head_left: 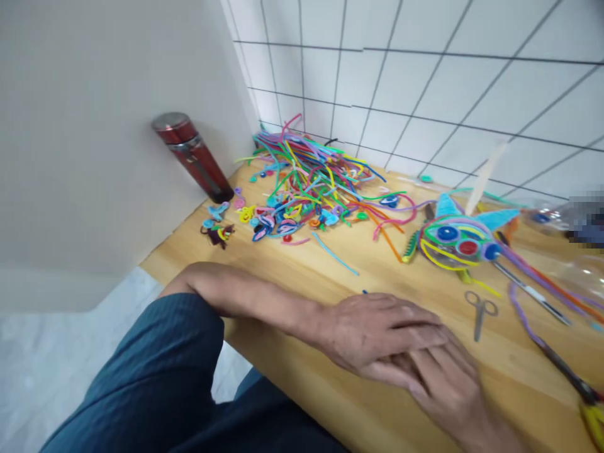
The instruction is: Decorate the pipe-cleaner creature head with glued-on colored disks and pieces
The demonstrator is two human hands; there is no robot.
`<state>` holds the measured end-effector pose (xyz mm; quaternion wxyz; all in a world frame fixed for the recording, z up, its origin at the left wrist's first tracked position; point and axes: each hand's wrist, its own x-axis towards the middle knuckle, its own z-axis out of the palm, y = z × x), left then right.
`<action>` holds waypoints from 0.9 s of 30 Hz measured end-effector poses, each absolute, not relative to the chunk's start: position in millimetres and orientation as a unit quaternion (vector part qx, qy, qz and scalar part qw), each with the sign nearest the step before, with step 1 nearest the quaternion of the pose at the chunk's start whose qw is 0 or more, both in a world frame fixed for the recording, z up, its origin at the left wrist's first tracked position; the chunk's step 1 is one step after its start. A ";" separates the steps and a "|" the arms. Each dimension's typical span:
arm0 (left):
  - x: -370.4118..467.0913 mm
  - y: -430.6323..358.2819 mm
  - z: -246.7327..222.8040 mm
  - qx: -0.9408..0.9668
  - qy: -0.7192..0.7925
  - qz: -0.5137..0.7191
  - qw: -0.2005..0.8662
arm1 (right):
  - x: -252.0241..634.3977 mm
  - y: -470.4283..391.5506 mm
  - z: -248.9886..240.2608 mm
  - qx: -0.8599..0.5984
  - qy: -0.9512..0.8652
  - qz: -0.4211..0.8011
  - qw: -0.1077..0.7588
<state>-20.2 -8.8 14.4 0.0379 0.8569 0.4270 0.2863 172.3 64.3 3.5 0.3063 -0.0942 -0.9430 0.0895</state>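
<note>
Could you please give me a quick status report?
Left hand resting over right hand. Pipe-cleaner figure beyond them, untouched. Small scissors lying between.

A shiny red flask (198, 160) stands beside a plain grey panel (108, 157); dark lines grid the white wall (425, 82); pale marbled floor (28, 365) below.
</note>
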 end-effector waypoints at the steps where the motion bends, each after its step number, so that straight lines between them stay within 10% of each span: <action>1: -25.7 -8.4 13.1 0.848 0.446 0.285 0.041 | 169.8 71.3 6.2 -0.080 -0.944 0.073 0.312; 27: -60.0 15.5 3.2 0.825 0.512 0.173 0.164 | 163.8 101.7 3.1 -0.108 -0.940 0.121 0.300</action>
